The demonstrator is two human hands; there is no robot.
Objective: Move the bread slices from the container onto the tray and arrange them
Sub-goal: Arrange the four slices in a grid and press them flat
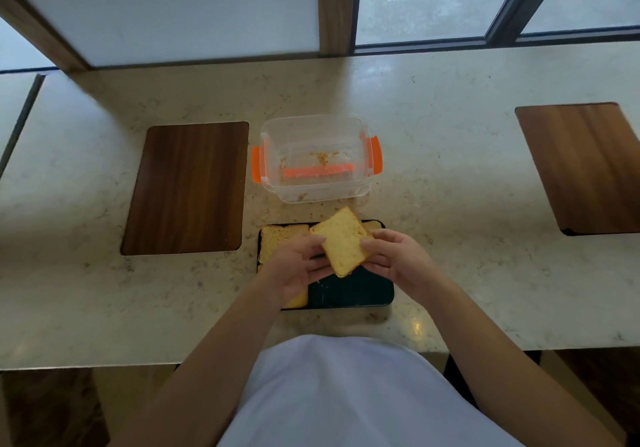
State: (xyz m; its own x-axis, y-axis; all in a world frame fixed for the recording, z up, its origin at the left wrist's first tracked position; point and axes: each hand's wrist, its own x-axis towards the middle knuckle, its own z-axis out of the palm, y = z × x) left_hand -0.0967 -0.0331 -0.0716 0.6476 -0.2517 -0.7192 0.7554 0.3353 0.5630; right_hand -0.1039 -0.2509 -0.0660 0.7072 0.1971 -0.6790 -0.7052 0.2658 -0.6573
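A yellow bread slice (pixel 342 241) is held tilted above the black tray (pixel 349 292), pinched from both sides. My left hand (pixel 300 266) grips its left edge and my right hand (pixel 398 262) grips its right edge. Other bread slices (pixel 282 237) lie on the tray's far left part, and another piece (pixel 299 300) shows under my left wrist. The clear plastic container (pixel 317 159) with orange clips stands just behind the tray and holds only crumbs.
A dark wooden board (pixel 187 187) is set in the marble counter (pixel 450 169) to the left, and another wooden board (pixel 585 166) lies at the far right. Windows stand behind the counter. The counter's front edge runs close to my body.
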